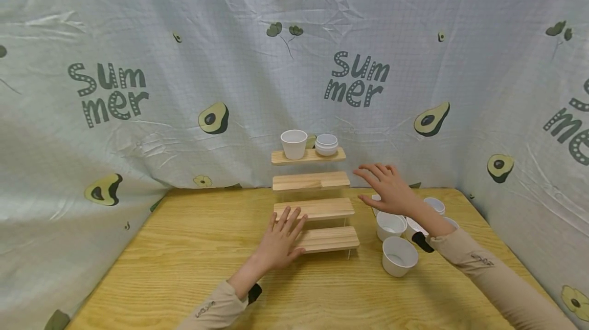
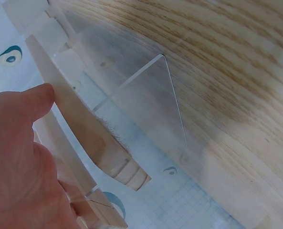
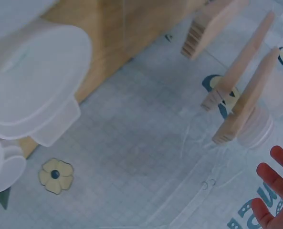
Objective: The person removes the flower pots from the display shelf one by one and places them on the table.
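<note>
A four-tier wooden display stand [image 1: 311, 181] stands near the back of the table. My left hand [image 1: 278, 245] lies with spread, straight fingers over the left ends of its two lower boards; in the left wrist view the thumb [image 2: 41, 100] is at the edge of a board [image 2: 79, 117]. On the top tier are a tall white cup [image 1: 294, 147] and a shorter ribbed white jar [image 1: 326, 146]. My right hand [image 1: 391, 189] hovers right of the stand, fingers apart and holding nothing. Below it are several white cups [image 1: 399, 258].
Wood-grain table [image 1: 175, 253] carries everything. A printed curtain [image 1: 257, 84] with avocados hangs behind and at both sides, close behind the stand. Clear side supports [image 2: 146, 100] hold the boards. More white containers [image 1: 434, 205] cluster at the back right, partly hidden by the right forearm.
</note>
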Demonstrator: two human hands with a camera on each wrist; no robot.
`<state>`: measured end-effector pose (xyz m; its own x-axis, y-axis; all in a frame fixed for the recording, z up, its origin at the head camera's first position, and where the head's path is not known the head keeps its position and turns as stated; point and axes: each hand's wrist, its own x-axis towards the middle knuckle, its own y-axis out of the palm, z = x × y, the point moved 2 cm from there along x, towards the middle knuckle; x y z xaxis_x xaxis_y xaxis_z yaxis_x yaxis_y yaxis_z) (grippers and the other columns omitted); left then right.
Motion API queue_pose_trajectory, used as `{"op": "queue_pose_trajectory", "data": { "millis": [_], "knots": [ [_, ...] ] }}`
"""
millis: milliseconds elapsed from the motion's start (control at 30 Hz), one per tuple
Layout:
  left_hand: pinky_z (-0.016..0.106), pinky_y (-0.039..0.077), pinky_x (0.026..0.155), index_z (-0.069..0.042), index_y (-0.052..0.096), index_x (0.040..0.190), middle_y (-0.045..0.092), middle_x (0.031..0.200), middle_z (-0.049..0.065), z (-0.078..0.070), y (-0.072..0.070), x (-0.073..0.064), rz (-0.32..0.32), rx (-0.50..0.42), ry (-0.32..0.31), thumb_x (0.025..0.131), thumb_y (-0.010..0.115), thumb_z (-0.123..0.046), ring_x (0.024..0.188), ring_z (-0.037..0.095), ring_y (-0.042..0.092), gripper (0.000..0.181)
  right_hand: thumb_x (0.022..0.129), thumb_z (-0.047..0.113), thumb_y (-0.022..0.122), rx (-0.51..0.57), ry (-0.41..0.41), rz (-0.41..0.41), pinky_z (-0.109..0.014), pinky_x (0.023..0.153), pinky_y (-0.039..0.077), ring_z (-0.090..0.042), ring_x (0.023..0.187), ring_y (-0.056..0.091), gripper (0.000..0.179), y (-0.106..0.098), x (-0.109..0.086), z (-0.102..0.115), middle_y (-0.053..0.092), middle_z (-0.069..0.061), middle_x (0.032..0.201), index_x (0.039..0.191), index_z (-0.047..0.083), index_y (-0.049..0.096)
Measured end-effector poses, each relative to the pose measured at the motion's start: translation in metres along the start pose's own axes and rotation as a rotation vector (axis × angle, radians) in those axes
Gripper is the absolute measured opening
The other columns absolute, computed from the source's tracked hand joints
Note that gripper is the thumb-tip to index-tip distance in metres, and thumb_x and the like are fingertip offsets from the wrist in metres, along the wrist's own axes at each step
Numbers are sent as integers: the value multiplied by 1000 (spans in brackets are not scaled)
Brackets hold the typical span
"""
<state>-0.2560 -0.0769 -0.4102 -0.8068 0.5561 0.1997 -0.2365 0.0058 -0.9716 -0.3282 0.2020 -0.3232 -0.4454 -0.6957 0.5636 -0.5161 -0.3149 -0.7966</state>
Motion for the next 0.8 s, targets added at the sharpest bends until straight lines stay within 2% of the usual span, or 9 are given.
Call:
{"op": "queue_pose_trajectory", "data": {
  "millis": [167,367,567,800],
  "knots": [
    [51,19,107,-14,21,143,17,149,10,0,-1,0,-4,-6,2,88,44,-50,137,32,15,70,77,31,65,-16,9,-21,-47,76,34,-29,101,48,54,2,22,-8,50,-13,121,125,10,48],
    [52,20,106,-13,22,143,17,149,10,0,0,1,-23,-5,6,87,45,-50,137,32,16,71,78,30,64,-8,45,-16,-51,78,34,-31,103,46,55,2,48,-13,49,-14,123,127,9,47],
    [52,19,107,-15,20,144,15,150,9,1,3,1,-22,10,3,88,42,-52,138,31,15,71,80,33,63,-28,91,28,-51,79,34,-32,107,45,55,3,69,-16,48,-15,125,128,10,47],
    [51,19,107,-15,20,144,15,150,9,0,3,1,-12,14,0,88,42,-52,138,31,15,71,83,36,60,-41,140,117,-53,83,34,-33,112,43,57,9,90,-17,43,-14,131,131,11,43]
  ]
}}
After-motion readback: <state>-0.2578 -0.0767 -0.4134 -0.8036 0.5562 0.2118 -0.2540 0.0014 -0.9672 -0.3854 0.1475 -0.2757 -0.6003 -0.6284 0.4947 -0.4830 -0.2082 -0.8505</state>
